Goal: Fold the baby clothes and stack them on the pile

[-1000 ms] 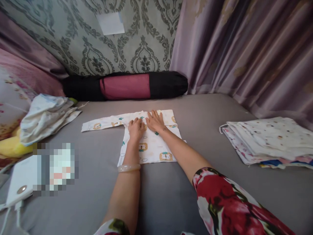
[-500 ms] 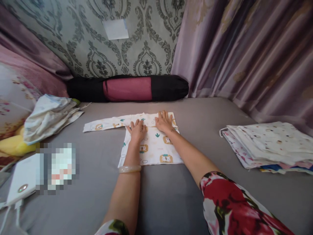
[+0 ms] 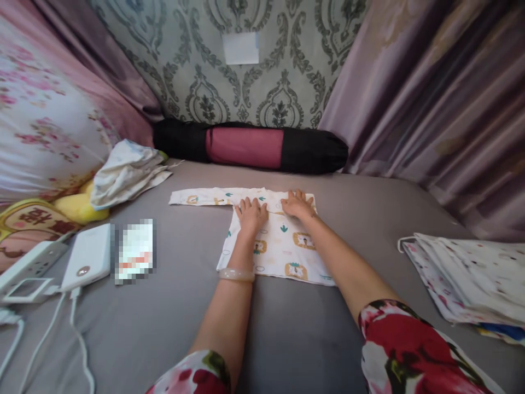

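Note:
A small white baby garment (image 3: 283, 246) printed with lions and green leaves lies flat on the grey bed sheet (image 3: 172, 323). One long sleeve (image 3: 200, 197) stretches out to the left. My left hand (image 3: 251, 212) rests flat on the garment near its upper left, fingers spread, a pale bangle on the wrist. My right hand (image 3: 298, 203) presses flat on the upper right part, fingers stretched out. Neither hand grips anything.
A stack of folded printed cloths (image 3: 467, 279) lies at the right. A crumpled white cloth (image 3: 127, 175) sits on a yellow cushion at the left. A white power bank (image 3: 86, 257) with cables lies front left. A black and pink roll (image 3: 250, 146) lines the wall.
My right hand has slid to the right across the garment's top, away from my left hand. The camera has turned left, showing more of the pillow and the power bank.

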Tool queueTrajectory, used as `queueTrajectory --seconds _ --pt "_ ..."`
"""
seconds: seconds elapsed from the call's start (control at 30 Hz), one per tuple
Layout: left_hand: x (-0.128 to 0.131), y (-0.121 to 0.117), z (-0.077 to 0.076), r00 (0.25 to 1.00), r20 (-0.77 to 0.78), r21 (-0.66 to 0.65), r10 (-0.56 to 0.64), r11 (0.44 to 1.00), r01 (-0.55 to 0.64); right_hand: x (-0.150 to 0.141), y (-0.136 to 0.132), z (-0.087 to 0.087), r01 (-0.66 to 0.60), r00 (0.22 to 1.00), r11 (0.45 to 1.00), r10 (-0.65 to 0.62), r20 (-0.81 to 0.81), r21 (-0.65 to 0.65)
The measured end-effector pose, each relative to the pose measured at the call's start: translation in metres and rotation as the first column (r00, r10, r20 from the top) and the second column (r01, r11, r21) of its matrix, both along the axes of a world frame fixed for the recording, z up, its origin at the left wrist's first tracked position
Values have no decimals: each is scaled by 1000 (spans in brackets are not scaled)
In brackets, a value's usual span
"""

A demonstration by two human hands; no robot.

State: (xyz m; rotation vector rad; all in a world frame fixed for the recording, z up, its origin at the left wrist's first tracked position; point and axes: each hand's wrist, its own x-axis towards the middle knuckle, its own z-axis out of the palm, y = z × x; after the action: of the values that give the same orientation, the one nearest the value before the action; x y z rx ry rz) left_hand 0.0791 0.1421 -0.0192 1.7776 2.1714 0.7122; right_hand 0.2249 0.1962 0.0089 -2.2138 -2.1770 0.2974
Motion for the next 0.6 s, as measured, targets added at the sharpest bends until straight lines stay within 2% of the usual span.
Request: queueTrajectory --seconds 0.17,0.27,0.37,0.43,0.5,0.53,0.6 --pt "0 -1 2 1000 8 18 22 1000 -22 -31 17 28 -196 981 968 194 27 159" --pt "0 -2 5 999 42 67 25 997 -28 -70 27 40 -336 940 929 341 -6 153" --pt "-3 0 11 991 129 144 37 988 -56 -120 32 47 -502 859 849 511 -20 164" --pt "-10 3 14 965 248 196 88 971 -139 -155 33 52 -610 783 777 621 -31 156" --pt "-25 8 16 879 432 209 201 926 -314 -187 33 61 -694 706 708 705 -69 130" --pt "-35 10 15 801 536 196 268 883 -427 -201 34 66 -720 676 682 731 -95 128" --pt "-59 13 10 600 707 148 373 753 -641 -225 35 75 -746 636 652 758 -144 135"
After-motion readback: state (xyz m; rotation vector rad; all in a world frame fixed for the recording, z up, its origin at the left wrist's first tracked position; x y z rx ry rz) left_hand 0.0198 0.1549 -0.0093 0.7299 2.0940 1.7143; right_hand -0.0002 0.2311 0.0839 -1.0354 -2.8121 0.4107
